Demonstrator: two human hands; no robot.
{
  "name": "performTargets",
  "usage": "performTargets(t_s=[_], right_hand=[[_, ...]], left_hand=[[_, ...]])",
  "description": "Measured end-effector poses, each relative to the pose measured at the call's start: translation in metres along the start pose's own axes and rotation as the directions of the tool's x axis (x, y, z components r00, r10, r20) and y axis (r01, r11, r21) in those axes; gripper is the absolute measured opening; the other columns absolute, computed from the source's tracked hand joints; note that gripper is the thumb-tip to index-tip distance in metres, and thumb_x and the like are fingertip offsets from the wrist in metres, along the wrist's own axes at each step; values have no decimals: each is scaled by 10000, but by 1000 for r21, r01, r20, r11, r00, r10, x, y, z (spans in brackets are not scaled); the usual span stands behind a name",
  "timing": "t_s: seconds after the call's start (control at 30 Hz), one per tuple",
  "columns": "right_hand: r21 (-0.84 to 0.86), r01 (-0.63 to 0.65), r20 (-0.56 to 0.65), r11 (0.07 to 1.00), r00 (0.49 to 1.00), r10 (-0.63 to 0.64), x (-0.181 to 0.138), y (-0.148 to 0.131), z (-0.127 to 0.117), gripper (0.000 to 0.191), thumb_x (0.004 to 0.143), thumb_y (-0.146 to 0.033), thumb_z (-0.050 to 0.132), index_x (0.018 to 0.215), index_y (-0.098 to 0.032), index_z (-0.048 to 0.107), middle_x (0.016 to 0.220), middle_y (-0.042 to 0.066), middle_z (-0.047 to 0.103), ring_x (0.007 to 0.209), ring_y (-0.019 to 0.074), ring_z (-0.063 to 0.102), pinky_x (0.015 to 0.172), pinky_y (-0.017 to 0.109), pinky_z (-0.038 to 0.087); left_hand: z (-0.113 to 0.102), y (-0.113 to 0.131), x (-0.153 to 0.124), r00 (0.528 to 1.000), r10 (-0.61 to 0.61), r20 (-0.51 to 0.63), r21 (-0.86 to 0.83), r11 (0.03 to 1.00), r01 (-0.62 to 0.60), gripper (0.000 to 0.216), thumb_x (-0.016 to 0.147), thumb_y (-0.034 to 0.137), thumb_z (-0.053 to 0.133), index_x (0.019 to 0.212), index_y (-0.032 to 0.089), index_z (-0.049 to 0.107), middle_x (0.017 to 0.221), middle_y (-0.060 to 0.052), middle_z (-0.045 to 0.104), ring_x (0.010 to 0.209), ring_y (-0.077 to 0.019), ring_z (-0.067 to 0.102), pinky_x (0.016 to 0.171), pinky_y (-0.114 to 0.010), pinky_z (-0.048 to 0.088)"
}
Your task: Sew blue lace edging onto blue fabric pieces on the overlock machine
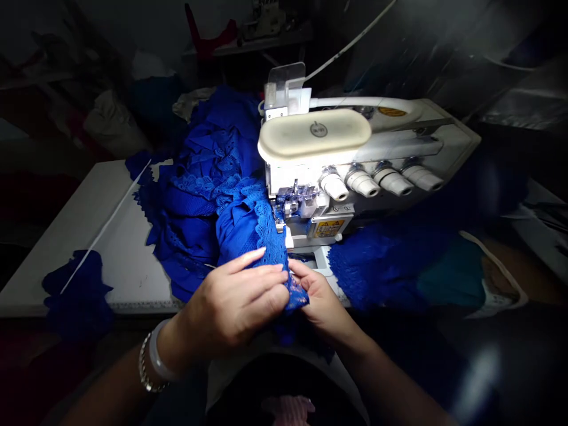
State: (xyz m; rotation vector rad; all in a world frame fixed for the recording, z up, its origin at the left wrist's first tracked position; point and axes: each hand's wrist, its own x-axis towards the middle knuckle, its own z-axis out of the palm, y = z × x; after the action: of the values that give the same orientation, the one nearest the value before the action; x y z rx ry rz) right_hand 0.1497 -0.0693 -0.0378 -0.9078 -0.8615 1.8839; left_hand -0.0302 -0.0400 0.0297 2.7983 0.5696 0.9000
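Note:
A white overlock sewing machine (355,160) stands on the white table (102,236). Blue lace-trimmed fabric (239,219) runs from a heap behind the machine down under its presser foot (288,204). My left hand (235,302) lies on top of the fabric just in front of the foot, fingers curled and pressing it, a bracelet on the wrist. My right hand (319,299) pinches the lace edge from below, right next to the left hand.
More blue pieces lie at the table's left front corner (77,290) and right of the machine (386,266). A white cord (106,228) crosses the table's left side. Dark clutter and a second machine (266,23) fill the background.

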Motion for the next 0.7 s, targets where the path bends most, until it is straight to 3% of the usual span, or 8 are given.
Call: performTargets(t_s=[0.1,0.23,0.5,0.6,0.7], right_hand=[[76,-45,48,996,998,41,-5,-6,0,547,751,-479,763,1202,-203,619,931,71,741,699,153,679,654,259,533],[107,-82,60,991,995,76,-3,-12,-1,569,741,-455,785,1216,-196,610,938,75,744,672,140,676,625,242,522],[118,10,7,993,1000,-11,3,-17,-2,464,740,-473,779,1080,-173,682,902,68,737,748,178,683,714,295,540],[20,28,12,999,1000,-28,1,-12,-2,385,751,-440,769,1016,-167,713,852,55,727,764,195,666,727,317,537],[-210,52,-48,976,997,-63,-2,5,-8,278,801,-413,711,895,-153,736,816,47,714,749,196,644,710,313,523]], left_hand=[[4,15,1,998,45,39,110,993,-49,147,931,91,470,959,108,613,993,-109,751,1021,-207,704,1054,-449,496],[8,15,2,997,50,63,154,986,-60,144,920,89,485,937,102,627,975,-109,754,978,-215,718,1009,-450,536],[11,8,6,999,33,16,256,966,-36,170,932,95,459,961,104,626,986,-126,753,985,-226,716,1010,-467,529],[12,-8,-3,998,-49,-26,171,984,53,223,941,96,416,1035,120,617,1023,-119,747,1073,-224,685,1046,-468,498],[10,-28,-11,989,-142,-47,-29,990,141,266,945,167,434,1150,139,601,1096,-129,729,1145,-224,650,1079,-448,469]])
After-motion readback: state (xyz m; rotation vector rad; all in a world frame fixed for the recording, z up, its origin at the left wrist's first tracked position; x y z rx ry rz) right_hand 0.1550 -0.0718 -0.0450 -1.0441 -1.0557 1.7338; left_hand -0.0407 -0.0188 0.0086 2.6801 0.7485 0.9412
